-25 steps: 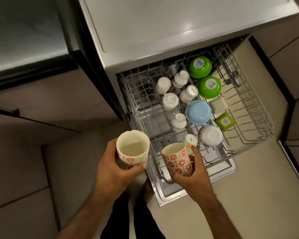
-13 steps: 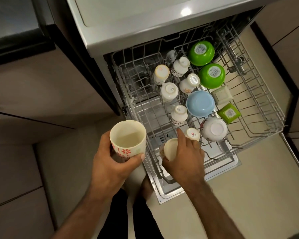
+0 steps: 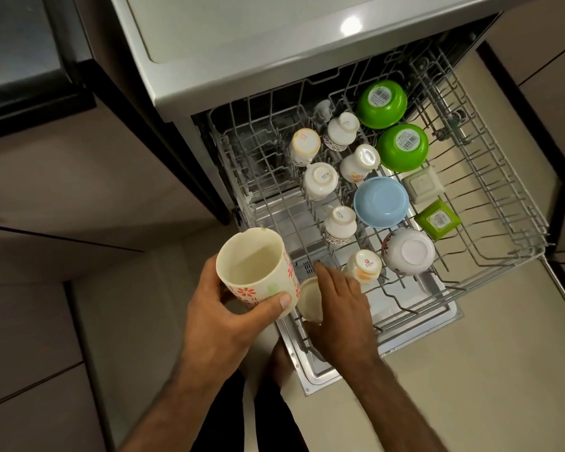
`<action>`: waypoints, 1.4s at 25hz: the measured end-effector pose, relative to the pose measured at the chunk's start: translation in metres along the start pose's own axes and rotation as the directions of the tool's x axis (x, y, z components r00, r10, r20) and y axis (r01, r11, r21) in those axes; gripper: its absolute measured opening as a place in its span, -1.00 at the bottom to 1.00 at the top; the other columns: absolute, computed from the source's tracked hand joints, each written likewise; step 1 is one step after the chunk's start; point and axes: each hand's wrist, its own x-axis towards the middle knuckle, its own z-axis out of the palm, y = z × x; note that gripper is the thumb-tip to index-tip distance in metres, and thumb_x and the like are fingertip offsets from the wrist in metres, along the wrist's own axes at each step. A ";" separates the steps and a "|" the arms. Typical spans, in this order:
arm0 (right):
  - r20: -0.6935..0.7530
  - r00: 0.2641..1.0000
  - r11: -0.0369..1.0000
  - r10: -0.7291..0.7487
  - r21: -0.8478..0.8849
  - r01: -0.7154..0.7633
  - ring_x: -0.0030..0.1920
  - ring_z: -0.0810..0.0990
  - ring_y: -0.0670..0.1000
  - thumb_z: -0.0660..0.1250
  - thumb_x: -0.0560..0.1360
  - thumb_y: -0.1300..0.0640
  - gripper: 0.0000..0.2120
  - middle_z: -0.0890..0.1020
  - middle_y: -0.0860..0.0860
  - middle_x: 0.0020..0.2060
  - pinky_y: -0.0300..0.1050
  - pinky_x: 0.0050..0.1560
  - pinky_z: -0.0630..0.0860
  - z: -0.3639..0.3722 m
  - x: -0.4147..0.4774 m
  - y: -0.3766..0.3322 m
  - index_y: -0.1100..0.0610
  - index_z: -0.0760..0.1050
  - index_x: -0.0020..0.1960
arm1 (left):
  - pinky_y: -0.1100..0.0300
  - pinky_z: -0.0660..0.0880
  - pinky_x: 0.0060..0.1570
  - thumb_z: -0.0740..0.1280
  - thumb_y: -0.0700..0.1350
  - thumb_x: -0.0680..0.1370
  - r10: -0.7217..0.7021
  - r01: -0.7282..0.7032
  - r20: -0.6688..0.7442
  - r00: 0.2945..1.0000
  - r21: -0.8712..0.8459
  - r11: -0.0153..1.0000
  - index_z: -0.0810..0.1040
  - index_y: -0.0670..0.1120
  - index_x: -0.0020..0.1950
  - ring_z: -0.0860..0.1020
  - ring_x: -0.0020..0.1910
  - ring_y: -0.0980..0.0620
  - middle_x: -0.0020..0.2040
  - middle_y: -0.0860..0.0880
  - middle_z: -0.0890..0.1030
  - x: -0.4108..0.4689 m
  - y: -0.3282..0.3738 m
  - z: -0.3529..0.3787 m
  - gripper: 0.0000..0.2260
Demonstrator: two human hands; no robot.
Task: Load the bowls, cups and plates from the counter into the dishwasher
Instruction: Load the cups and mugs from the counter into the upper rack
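Observation:
My left hand (image 3: 222, 318) holds a cream cup with red flowers (image 3: 258, 272) upright, mouth up, just left of the pulled-out dishwasher rack (image 3: 503, 203). My right hand (image 3: 340, 311) grips a second flowered cup (image 3: 309, 300), turned bottom up, at the rack's near left corner. The hand hides most of that cup. Several white cups stand upside down in the rack, the nearest one (image 3: 364, 265) beside my right fingers.
Two green bowls (image 3: 402, 146), a blue bowl (image 3: 380, 202), a white bowl (image 3: 408, 251) and two small square dishes (image 3: 437, 220) lie upside down in the rack. The counter top (image 3: 274, 37) overhangs the rack's back. Wire tines on the rack's right side stand bare.
My right hand has flipped its cup from mouth up to bottom up and lowered it into the rack's near left corner. My left hand has kept its cup upright.

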 end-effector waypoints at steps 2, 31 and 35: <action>0.039 0.999 0.999 0.006 0.041 -0.007 0.46 0.30 0.07 0.64 0.25 -0.05 0.05 0.35 -0.06 0.50 0.13 0.38 0.40 0.001 0.000 0.002 -0.03 0.16 0.59 | 0.07 0.65 0.09 0.64 0.14 0.18 -0.030 0.031 0.015 0.999 -0.032 0.999 0.49 0.16 0.36 0.62 0.22 0.07 0.23 0.14 0.64 0.002 -0.001 0.001 -0.23; -0.152 0.988 0.993 0.003 0.118 0.016 0.26 0.44 0.15 0.48 0.31 -0.07 -0.18 0.53 0.04 0.32 0.10 0.09 0.54 -0.031 0.086 -0.033 -0.02 0.24 0.49 | 0.47 0.52 -0.19 0.44 0.32 0.37 -0.127 0.138 -0.105 0.986 0.099 0.986 0.13 0.24 0.61 0.64 0.09 0.28 0.32 0.15 0.53 0.030 0.022 0.013 -0.12; -0.189 0.982 0.966 0.022 0.256 0.028 0.30 0.46 0.14 0.55 0.35 -0.05 -0.19 0.51 0.06 0.35 0.13 0.12 0.56 -0.018 0.081 -0.034 -0.01 0.26 0.49 | 0.34 0.54 -0.07 0.43 0.39 0.42 -0.090 0.107 -0.121 0.989 0.145 0.984 0.15 0.21 0.62 0.63 0.09 0.30 0.34 0.14 0.53 0.033 0.021 0.001 -0.14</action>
